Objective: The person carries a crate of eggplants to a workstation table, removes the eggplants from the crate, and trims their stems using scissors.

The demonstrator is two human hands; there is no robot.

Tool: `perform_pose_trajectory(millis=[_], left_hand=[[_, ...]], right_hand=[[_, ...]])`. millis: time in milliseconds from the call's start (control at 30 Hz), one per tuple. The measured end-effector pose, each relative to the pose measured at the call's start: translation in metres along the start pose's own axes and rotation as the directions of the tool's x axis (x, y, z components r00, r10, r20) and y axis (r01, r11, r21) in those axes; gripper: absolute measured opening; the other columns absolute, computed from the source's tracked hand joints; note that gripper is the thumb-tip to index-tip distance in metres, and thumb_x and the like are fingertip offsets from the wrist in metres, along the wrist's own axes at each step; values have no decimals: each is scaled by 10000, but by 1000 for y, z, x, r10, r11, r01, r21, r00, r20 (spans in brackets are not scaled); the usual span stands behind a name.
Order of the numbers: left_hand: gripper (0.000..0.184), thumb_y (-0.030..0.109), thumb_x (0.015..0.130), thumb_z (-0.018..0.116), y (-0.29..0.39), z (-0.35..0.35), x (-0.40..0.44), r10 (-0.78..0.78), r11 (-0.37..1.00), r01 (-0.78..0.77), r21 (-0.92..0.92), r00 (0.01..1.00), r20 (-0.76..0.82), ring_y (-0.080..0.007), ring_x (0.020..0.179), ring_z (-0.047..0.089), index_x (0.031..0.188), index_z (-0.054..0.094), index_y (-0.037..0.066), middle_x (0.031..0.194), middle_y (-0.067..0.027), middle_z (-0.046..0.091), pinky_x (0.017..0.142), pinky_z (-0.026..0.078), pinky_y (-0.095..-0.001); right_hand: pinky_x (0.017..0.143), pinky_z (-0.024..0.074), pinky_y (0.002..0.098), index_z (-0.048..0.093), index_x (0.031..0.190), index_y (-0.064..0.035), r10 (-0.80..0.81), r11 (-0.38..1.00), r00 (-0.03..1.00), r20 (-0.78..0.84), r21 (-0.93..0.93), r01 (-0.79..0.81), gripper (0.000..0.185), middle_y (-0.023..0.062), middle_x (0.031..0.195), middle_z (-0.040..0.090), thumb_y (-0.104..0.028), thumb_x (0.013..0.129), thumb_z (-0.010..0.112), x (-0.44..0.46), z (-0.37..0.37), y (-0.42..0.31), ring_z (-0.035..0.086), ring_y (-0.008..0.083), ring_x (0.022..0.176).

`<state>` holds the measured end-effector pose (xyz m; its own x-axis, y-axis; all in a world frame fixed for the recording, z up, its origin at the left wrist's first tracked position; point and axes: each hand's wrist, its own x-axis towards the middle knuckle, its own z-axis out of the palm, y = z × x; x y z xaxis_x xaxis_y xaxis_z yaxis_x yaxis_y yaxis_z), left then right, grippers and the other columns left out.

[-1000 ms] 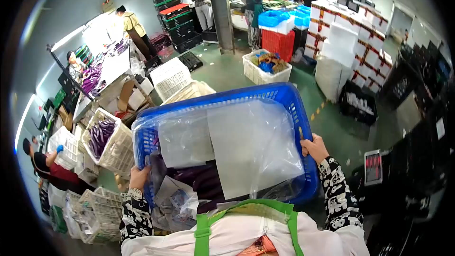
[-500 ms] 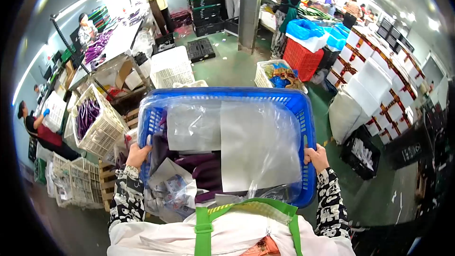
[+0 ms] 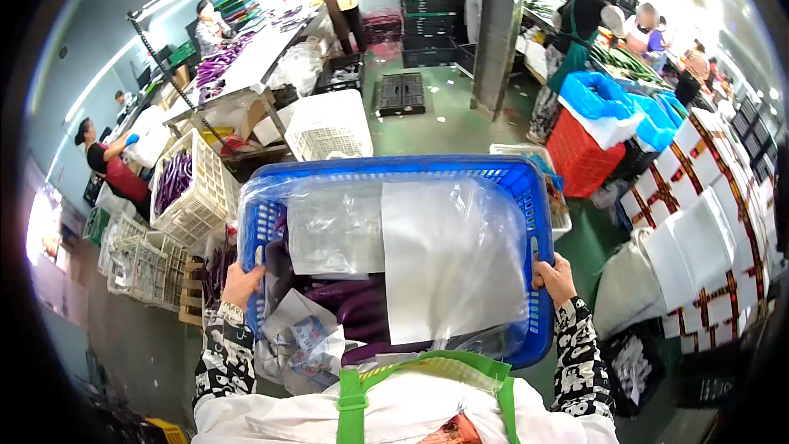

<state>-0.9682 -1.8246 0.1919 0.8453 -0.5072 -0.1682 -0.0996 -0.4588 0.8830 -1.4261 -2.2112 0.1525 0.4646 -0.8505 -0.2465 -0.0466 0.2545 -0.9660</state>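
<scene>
A blue plastic basket (image 3: 538, 197) is held in front of my body by its two short sides. My left hand (image 3: 242, 284) is closed round the left rim, and my right hand (image 3: 556, 278) grips the right rim. Dark purple eggplants (image 3: 362, 308) lie inside, partly hidden under clear plastic film. A large pale sheet (image 3: 452, 263) covers the right half, with a smaller grey sheet (image 3: 337, 230) at upper left. Crumpled printed paper (image 3: 306, 337) sits in the near left corner.
White crates (image 3: 330, 127) stand ahead; another crate (image 3: 197, 197) at left holds eggplants. A metal pillar (image 3: 499, 33) rises beyond the basket. At right are a red crate (image 3: 579, 152), white boxes (image 3: 699, 164) and a sack (image 3: 633, 288). Several people work at tables.
My view has turned left, so the room's contents sit further right. Both hands keep hold of the basket, which stays in front of me.
</scene>
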Motion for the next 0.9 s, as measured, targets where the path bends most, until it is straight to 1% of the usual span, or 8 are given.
perform_pose_trajectory(millis=[167, 267, 300, 333, 467, 600, 800, 900], left_hand=[[133, 135, 782, 676, 5, 27, 8, -102, 993, 93, -74, 986, -132, -101, 506, 512, 844, 641, 23, 635, -4, 567, 463, 394, -272], [137, 99, 782, 672, -41, 28, 53, -106, 994, 100, -39, 976, -188, -109, 506, 517, 878, 641, 6, 649, -13, 575, 457, 404, -282], [146, 90, 781, 671, -27, 37, 61, -96, 995, 92, -27, 973, -210, -110, 506, 521, 892, 642, 1, 652, -17, 578, 454, 406, -284], [149, 70, 784, 663, -15, 49, 70, -144, 989, 128, -76, 950, -277, -111, 505, 527, 914, 643, -1, 661, -23, 585, 441, 409, -282], [153, 73, 795, 661, -10, 43, 101, -187, 968, 136, -212, 952, -243, -106, 496, 523, 929, 624, 7, 650, -8, 569, 434, 411, -272], [161, 111, 784, 677, 12, 54, 133, -217, 975, 184, -128, 916, -337, -117, 501, 528, 896, 621, 10, 641, -17, 570, 445, 420, -279], [165, 127, 760, 689, 21, 78, 197, -253, 964, 196, -182, 889, -383, -130, 501, 538, 844, 632, -3, 628, -43, 576, 434, 419, -285], [174, 128, 752, 694, 34, 94, 235, -297, 952, 238, -190, 867, -400, -142, 478, 530, 817, 626, -19, 627, -54, 577, 430, 423, -295]], right_hand=[[455, 393, 274, 535, 882, -17, 26, 999, 992, 123, -48, -21, 110, 13, 601, 498, -54, 812, 610, 111, 11, 0, 462, 103, 477], [453, 390, 270, 529, 857, -22, 40, 998, 978, 206, -60, -28, 110, 8, 591, 493, -60, 813, 623, 182, 48, 17, 461, 97, 475], [455, 395, 272, 525, 849, -22, 75, 988, 981, 180, -149, -48, 109, 8, 587, 492, -62, 817, 620, 205, 53, 5, 460, 96, 473], [455, 397, 272, 530, 837, -19, 59, 992, 970, 235, -123, -30, 102, 11, 589, 497, -63, 815, 620, 233, 60, -10, 463, 100, 473], [455, 401, 274, 546, 811, -7, 57, 986, 942, 331, -169, 0, 100, 23, 590, 510, -80, 818, 615, 300, 95, -35, 470, 113, 472], [453, 402, 268, 536, 802, -10, 91, 975, 926, 365, -223, -8, 99, 18, 595, 506, -73, 814, 611, 356, 118, -63, 466, 104, 477], [467, 416, 276, 522, 901, 2, 135, 972, 888, 439, -231, -34, 132, 20, 609, 495, -45, 817, 612, 458, 153, -74, 466, 104, 486], [471, 428, 285, 527, 874, -5, 140, 970, 868, 476, -240, -25, 114, 26, 608, 504, -59, 823, 613, 523, 171, -77, 472, 121, 484]])
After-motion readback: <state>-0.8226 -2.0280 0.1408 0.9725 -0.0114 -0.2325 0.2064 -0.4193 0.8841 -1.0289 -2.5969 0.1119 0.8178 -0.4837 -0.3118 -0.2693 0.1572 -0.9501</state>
